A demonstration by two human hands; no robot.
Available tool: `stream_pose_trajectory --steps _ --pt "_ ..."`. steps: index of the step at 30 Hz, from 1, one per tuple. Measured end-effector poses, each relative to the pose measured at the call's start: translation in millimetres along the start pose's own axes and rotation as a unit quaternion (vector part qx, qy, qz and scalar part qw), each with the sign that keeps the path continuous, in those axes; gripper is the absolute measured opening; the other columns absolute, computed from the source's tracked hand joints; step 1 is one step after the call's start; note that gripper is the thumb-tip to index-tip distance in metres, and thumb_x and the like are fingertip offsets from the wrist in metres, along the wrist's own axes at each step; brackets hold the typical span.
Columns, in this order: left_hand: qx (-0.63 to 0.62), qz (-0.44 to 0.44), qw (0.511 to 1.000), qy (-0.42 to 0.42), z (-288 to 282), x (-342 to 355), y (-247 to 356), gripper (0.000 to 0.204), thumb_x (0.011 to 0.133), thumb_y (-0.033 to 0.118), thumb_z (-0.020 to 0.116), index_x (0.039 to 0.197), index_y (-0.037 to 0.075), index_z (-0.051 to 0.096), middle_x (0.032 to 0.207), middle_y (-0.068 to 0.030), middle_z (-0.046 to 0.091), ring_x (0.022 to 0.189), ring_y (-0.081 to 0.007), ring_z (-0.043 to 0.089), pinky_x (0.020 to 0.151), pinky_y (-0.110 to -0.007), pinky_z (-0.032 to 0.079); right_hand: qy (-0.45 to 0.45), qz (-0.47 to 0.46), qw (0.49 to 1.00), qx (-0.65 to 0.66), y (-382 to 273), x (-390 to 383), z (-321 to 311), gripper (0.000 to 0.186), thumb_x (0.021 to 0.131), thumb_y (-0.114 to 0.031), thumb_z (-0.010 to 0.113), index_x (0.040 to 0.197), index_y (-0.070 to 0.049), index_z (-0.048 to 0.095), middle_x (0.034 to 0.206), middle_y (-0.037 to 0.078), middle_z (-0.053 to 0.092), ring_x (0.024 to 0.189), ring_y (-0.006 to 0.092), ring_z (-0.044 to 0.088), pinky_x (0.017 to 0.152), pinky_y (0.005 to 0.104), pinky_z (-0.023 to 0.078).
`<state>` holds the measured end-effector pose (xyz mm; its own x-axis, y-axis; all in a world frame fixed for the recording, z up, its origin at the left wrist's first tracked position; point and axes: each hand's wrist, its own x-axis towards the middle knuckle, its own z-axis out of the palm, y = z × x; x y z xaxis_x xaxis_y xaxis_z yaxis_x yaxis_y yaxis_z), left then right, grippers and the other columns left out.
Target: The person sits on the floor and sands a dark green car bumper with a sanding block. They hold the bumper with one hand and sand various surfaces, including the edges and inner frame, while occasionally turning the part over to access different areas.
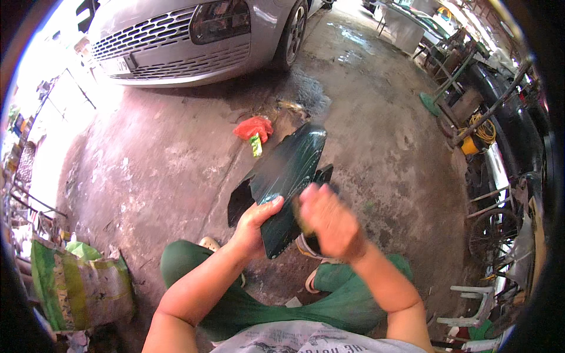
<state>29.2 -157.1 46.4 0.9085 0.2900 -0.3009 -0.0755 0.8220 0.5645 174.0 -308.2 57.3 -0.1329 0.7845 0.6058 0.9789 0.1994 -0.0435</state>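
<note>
A glossy, dark green-black panel with angular edges is tilted up in front of me. Pale wet-looking streaks and specks mark its surface, and dark jagged parts stick out at its sides. My left hand grips its lower left side, the thumb lying on the face. Close to the panel's right edge is my right hand, blurred by motion, its fingers bent together. Something yellowish shows under those fingers, too smeared to name. Whether the right hand touches the panel, I cannot tell.
Beyond the panel, a red plastic bag and a small green-yellow packet lie on the concrete floor. A grey car stands ahead. At left is a green-and-yellow woven sack; clutter and a bicycle wheel line the right.
</note>
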Motion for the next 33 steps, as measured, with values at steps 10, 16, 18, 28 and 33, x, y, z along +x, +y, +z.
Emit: stream_pose_trajectory --steps 10,16,18,28,33 --pt "0.010 0.017 0.999 0.048 -6.5 0.3 1.5 0.041 0.090 0.033 0.063 0.109 -0.002 0.067 0.095 -0.0150 0.072 0.077 -0.0256 0.071 0.074 -0.037 0.058 0.021 -0.007 1.000 0.008 -31.1 9.6 10.0 0.033 0.090 -0.008 0.056 0.120 0.006 0.060 0.123 0.025 0.065 0.118 0.0383 0.062 0.105 0.0494 0.048" --pt "-0.010 0.016 1.000 0.023 -3.5 -3.8 7.0 0.038 0.088 0.030 0.063 0.106 -0.003 0.067 0.090 -0.0152 0.072 0.075 -0.0258 0.071 0.075 -0.038 0.058 0.091 0.110 0.990 0.004 8.5 3.6 13.8 0.032 0.091 -0.005 0.055 0.120 0.006 0.062 0.129 0.027 0.061 0.123 0.0376 0.060 0.106 0.0495 0.046" --pt "-0.011 0.021 0.999 0.029 -6.0 -4.6 7.4 0.039 0.089 0.030 0.062 0.108 -0.003 0.066 0.094 -0.0160 0.072 0.078 -0.0260 0.071 0.077 -0.038 0.058 0.074 0.092 0.993 0.009 2.2 0.8 13.0 0.031 0.091 -0.005 0.055 0.119 0.006 0.062 0.126 0.027 0.063 0.122 0.0388 0.060 0.106 0.0500 0.046" --pt "-0.016 0.034 0.999 -0.007 -15.3 0.6 8.0 0.043 0.088 0.027 0.061 0.117 -0.004 0.062 0.108 -0.0185 0.070 0.092 -0.0298 0.071 0.089 -0.042 0.055 0.064 0.048 0.997 0.006 -20.3 3.7 17.0 0.034 0.089 -0.004 0.055 0.122 0.006 0.060 0.130 0.025 0.062 0.119 0.0390 0.062 0.106 0.0485 0.047" --pt "-0.032 0.016 0.999 0.007 -19.1 2.0 3.5 0.036 0.089 0.022 0.063 0.115 -0.003 0.062 0.101 -0.0139 0.070 0.086 -0.0259 0.070 0.083 -0.039 0.056 0.039 0.024 0.999 -0.008 -20.9 -3.6 21.4 0.034 0.091 -0.005 0.055 0.122 0.007 0.060 0.129 0.025 0.062 0.121 0.0392 0.060 0.106 0.0488 0.047"
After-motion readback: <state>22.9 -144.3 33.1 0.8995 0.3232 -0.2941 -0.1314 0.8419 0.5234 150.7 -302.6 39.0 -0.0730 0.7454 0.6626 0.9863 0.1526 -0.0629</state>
